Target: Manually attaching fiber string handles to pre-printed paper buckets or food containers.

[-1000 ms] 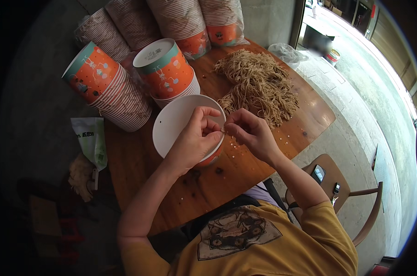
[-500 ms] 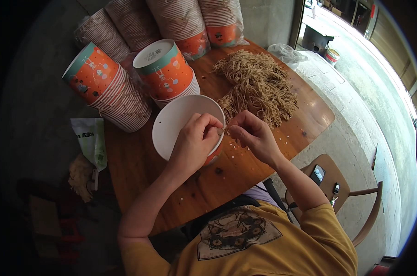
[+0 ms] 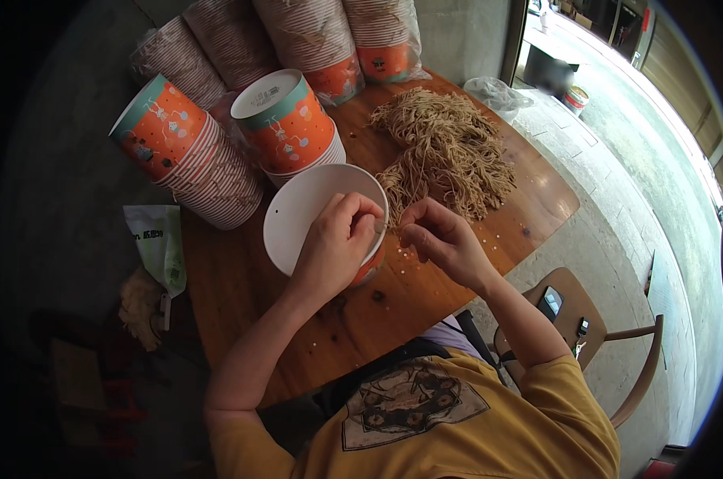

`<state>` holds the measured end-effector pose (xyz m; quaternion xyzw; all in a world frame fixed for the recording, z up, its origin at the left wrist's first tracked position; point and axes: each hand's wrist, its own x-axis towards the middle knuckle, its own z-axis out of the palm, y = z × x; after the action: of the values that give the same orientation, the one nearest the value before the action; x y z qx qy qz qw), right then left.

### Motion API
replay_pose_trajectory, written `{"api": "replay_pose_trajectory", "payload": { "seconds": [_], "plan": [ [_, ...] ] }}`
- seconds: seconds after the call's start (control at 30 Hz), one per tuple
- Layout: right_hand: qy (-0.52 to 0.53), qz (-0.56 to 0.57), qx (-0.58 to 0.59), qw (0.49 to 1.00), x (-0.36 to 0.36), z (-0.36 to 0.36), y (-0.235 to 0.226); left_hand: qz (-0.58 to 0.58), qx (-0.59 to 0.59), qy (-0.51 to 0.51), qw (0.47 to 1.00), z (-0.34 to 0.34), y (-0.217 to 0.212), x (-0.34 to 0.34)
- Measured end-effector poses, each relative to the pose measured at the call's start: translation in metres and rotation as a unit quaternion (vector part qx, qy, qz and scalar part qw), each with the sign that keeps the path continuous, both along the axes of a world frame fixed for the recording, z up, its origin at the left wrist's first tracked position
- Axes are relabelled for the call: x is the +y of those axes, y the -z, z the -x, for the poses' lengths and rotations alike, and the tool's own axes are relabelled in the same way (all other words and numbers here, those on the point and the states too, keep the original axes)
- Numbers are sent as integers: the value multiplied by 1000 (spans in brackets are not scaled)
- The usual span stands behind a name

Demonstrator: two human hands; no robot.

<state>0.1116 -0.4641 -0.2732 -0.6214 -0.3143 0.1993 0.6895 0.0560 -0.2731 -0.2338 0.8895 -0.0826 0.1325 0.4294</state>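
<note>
Perhaps steadying the round white-and-orange paper bucket [image 3: 294,211], left hand [image 3: 339,239] curls at its right rim; right hand [image 3: 445,241] curls nearby; grips unclear.

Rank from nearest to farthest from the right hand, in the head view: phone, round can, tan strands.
1. Tan strands: on tabletop, just beyond the right hand.
2. Phone: on the chair, right side.
3. Round can: farther off, upper right.

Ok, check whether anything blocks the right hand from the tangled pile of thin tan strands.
Nothing visible: the pile lies on the brown wooden table just beyond the right hand. The round orange-and-white paper bucket, left hand at its rim, stands left of that path.
</note>
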Motion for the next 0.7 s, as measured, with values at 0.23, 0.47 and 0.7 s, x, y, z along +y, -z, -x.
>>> {"api": "replay_pose_trajectory", "payload": {
  "seconds": [0.23, 0.47, 0.7],
  "plan": [
    [-5, -55, -18, 998, -4, 1, -35, -134, 63, 12, 989, 33, -15, -5],
    [-60, -38, -53, 996, 11, 24, -53, -213, -46, -33, 975, 60, -26, 6],
    [-92, -11, -91, 992, 24, 38, -66, -222, -75, -47, 971, 58, 6, -1]
  ]
}}
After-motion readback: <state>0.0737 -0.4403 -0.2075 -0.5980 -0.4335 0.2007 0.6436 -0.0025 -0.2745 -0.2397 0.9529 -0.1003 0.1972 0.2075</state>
